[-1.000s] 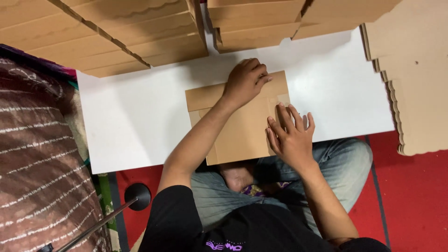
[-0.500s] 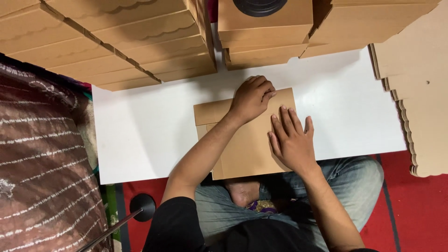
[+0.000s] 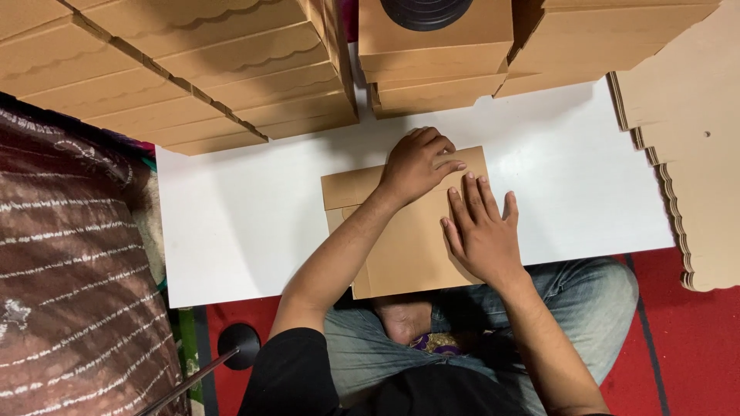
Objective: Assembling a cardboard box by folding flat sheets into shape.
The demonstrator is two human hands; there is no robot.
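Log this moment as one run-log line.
left hand: curled, pressing cardboard sheet top fold | right hand: flat on sheet | surface: white board | around: stacked cardboard boxes

Black round object, top cut off

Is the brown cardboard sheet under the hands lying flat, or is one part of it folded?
Partly folded. The cardboard sheet lies on the white board, its top strip turned over under the left hand; the right hand presses it flat.
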